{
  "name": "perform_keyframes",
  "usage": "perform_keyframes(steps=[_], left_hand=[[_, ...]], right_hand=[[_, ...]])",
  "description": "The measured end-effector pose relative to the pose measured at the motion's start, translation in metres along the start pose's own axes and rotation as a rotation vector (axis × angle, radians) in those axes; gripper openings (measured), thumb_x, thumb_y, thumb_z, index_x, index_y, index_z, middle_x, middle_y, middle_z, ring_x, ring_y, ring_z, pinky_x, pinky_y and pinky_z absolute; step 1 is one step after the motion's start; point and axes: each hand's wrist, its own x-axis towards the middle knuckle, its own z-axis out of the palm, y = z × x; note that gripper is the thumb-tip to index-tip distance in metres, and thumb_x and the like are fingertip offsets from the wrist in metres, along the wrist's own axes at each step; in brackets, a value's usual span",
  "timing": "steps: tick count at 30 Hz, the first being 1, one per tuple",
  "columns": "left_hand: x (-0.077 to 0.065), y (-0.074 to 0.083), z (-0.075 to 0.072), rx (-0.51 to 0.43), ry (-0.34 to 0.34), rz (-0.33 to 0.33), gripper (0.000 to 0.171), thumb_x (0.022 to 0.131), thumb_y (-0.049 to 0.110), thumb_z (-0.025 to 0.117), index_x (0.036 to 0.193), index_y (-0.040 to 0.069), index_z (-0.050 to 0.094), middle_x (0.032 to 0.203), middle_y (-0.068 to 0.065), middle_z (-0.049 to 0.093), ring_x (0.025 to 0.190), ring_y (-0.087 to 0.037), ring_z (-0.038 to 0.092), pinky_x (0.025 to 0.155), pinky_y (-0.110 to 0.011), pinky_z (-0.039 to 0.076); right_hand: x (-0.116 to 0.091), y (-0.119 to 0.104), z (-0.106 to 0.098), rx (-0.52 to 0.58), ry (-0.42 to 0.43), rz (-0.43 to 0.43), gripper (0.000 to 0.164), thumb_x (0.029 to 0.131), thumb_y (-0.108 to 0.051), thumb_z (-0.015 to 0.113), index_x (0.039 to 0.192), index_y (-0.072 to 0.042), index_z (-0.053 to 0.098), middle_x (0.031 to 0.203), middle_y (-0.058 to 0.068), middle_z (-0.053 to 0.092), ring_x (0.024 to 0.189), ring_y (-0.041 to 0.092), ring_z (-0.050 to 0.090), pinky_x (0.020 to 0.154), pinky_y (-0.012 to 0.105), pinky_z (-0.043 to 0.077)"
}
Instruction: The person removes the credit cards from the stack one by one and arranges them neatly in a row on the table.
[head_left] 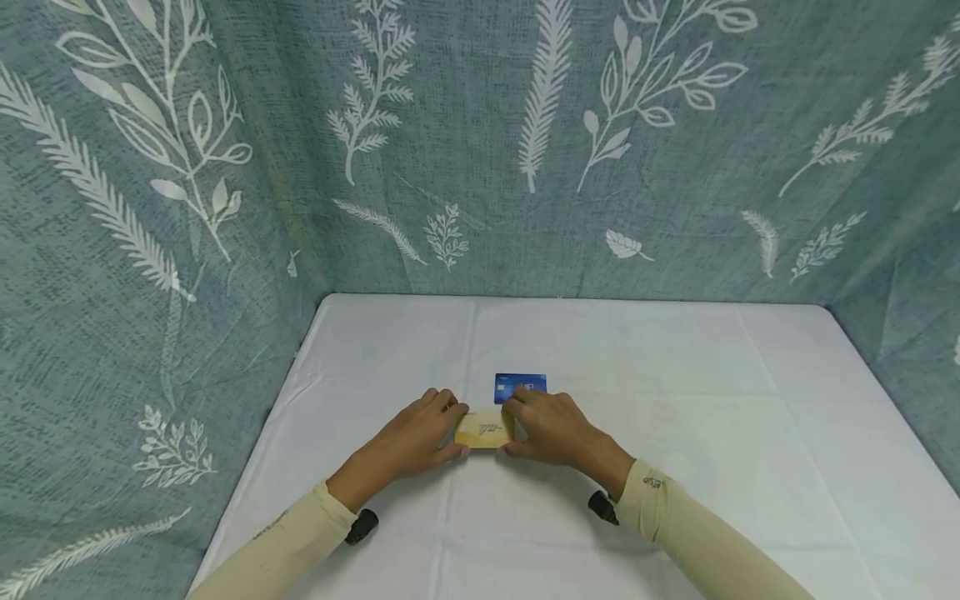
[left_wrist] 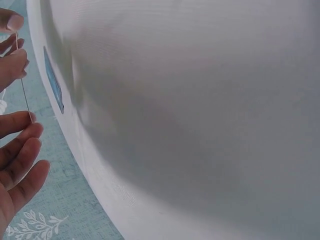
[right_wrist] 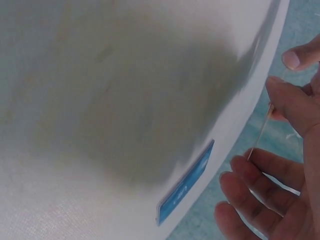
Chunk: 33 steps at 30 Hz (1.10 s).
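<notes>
A yellow card (head_left: 483, 428) is held between both hands, just in front of a blue card (head_left: 510, 382) on the white table. My left hand (head_left: 415, 435) pinches its left edge, thumb at the near corner and fingers at the far one. Mirroring this, my right hand (head_left: 553, 428) pinches the right edge, its fingers partly covering the blue card. Both wrist views show the yellow card edge-on as a thin line, raised off the cloth. In the right wrist view the blue card (right_wrist: 184, 186) lies flat, apart from the fingers.
A white cloth (head_left: 675, 375) with fold creases covers the table. Blue-green curtains (head_left: 480, 233) with white leaf prints hang behind it and at its sides. Dark wrist devices (head_left: 362, 527) sit beneath both sleeves.
</notes>
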Motion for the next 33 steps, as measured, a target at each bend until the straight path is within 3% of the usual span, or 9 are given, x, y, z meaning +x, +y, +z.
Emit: perform_keyframes(steps=[33], left_hand=[[-0.011, -0.001, 0.003, -0.051, -0.019, -0.039, 0.053, 0.088, 0.04, 0.077, 0.125, 0.003, 0.064, 0.113, -0.007, 0.059, 0.094, -0.017, 0.051, 0.08, -0.031, 0.049]], right_hand=[[0.003, -0.011, 0.001, 0.027, -0.041, 0.007, 0.048, 0.08, -0.053, 0.08, 0.107, -0.014, 0.07, 0.095, -0.002, 0.063, 0.069, 0.006, 0.049, 0.049, 0.019, 0.035]])
